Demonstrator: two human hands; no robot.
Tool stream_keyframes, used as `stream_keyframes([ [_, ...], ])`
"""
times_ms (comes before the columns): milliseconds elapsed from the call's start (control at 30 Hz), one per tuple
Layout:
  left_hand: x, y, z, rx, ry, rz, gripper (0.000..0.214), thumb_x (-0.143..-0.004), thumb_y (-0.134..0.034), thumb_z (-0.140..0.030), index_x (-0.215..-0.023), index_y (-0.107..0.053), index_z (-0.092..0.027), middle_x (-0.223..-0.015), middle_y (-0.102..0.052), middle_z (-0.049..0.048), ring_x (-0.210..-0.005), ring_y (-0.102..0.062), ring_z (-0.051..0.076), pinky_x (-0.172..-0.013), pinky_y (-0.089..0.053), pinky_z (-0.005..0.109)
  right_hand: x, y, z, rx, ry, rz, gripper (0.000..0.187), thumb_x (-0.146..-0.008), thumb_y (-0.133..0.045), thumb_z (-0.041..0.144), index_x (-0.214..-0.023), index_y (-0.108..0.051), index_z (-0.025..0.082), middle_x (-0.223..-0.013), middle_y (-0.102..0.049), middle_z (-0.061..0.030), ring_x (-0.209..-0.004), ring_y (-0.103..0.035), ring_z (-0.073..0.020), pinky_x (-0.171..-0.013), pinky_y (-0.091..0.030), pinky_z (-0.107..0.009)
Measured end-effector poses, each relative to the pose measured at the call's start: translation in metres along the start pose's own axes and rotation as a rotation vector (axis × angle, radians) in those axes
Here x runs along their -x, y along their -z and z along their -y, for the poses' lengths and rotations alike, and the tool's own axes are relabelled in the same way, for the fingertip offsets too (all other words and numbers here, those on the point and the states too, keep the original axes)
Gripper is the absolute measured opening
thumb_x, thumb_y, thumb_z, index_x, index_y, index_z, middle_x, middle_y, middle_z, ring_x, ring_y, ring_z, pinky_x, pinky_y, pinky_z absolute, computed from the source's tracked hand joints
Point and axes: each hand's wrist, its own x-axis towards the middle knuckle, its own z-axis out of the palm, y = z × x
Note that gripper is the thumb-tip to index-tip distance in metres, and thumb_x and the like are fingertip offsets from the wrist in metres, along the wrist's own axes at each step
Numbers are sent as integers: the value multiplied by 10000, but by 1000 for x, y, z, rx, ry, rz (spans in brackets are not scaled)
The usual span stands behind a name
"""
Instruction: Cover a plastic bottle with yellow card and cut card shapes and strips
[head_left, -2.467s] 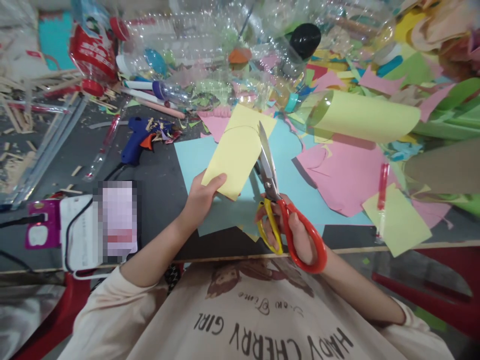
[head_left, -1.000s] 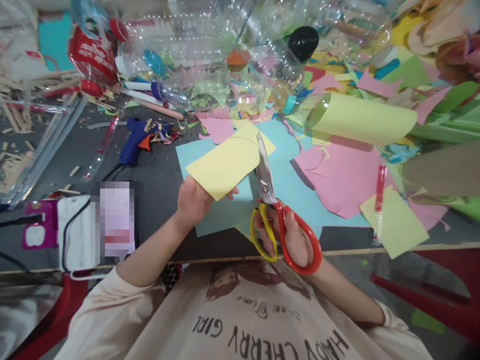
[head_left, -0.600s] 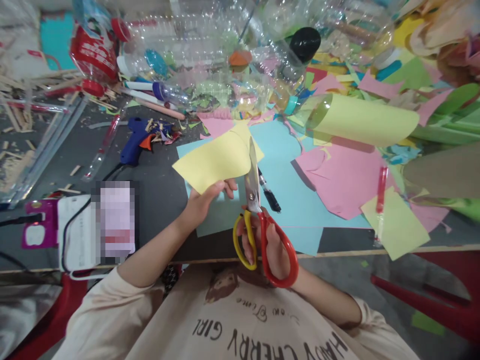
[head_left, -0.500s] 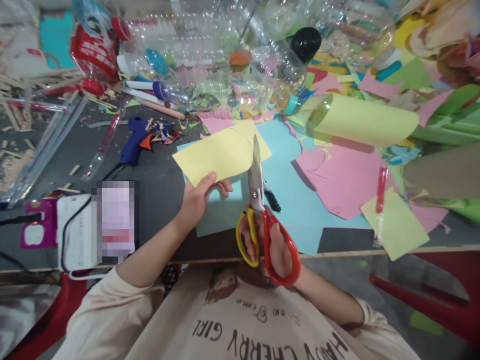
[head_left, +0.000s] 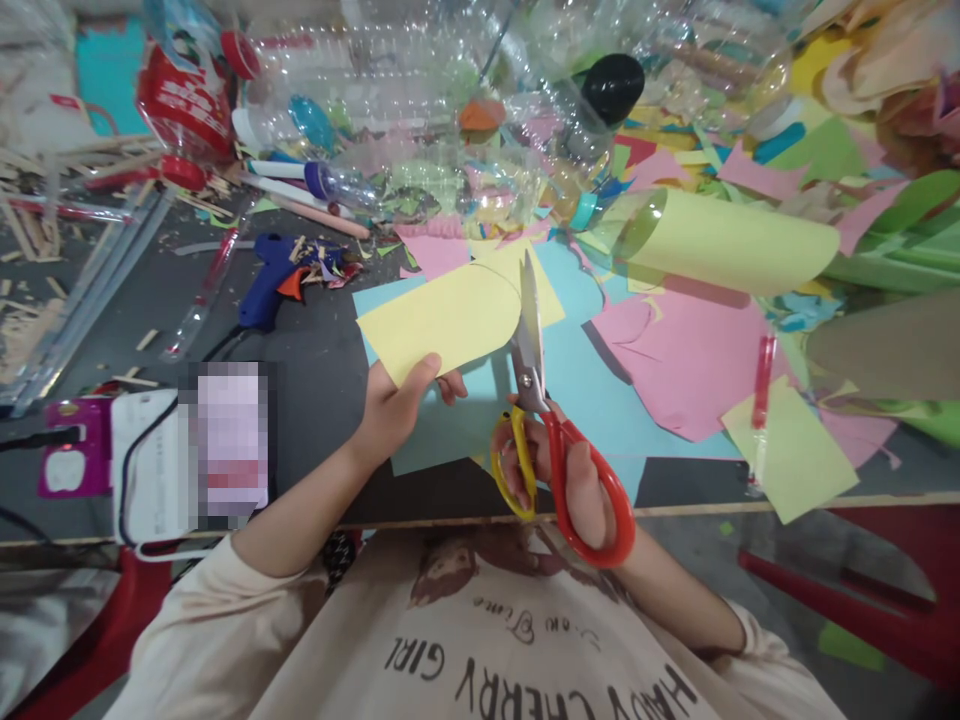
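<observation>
Pinched by its near edge, a sheet of yellow paper is in my left hand, thumb on top. A thin curved line runs across the paper's right part. My right hand grips a pair of scissors with one red and one yellow handle, fingers through the loops. The blades point away from me and meet the paper at its right part, along the curve. Beneath lies light blue paper; a small black object beside the scissors is mostly hidden.
Left of the paper lies a blue glue gun; below it are a phone and a purple plug block. Clear plastic bottles crowd the back. Pink paper and a rolled yellow sheet lie to the right.
Both hands have shifted slightly right, carrying the yellow paper and the scissors with them. The blades now tilt more to the left, and the curved edge by them shows more clearly.
</observation>
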Motion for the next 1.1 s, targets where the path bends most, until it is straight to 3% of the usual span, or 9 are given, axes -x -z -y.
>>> stream_keyframes([
  [200,0,4,1,13,-47,11,406,-922,-541,-321,-562,-664,-180,-577,-671,27,-535,-609,135,-608,-535,283,-1,2,-1,11,17,6,690,-757,-493,872,-1174,-497,323,-815,-549,25,-400,-405,-68,-350,-357,-248],
  [400,-2,7,3,64,-8,-26,361,-883,-591,-369,-573,-642,-190,-531,-617,7,-517,-609,146,-588,-544,291,1,6,-3,35,6,28,701,-800,-456,854,-1265,-481,329,-861,-562,11,-403,-374,-58,-352,-325,-244],
  [667,-7,3,-2,164,31,-157,151,-764,-655,-304,-695,-640,-171,-433,-512,-46,-362,-469,93,-389,-396,225,4,12,-4,65,55,67,699,-830,-464,823,-1297,-460,302,-794,-506,42,-396,-343,-40,-349,-321,-222],
  [867,-11,2,-15,111,77,-263,173,-749,-660,-284,-645,-543,-211,-425,-449,-76,-339,-409,67,-390,-348,213,9,15,-8,41,30,86,644,-839,-510,786,-1260,-482,300,-834,-516,35,-409,-356,-28,-341,-326,-200],
  [967,-13,4,-14,93,99,-248,234,-763,-667,-385,-656,-551,-213,-437,-450,-59,-377,-440,90,-412,-364,236,9,13,-14,-4,21,68,600,-849,-510,773,-1224,-486,306,-837,-537,37,-391,-357,-28,-329,-332,-201],
  [1100,-13,5,-2,170,76,-162,477,-744,-612,-690,-730,-623,-213,-502,-520,-18,-446,-492,133,-474,-437,291,9,6,-25,-77,48,47,539,-884,-476,748,-1170,-491,292,-841,-568,25,-368,-364,-33,-303,-309,-200],
])
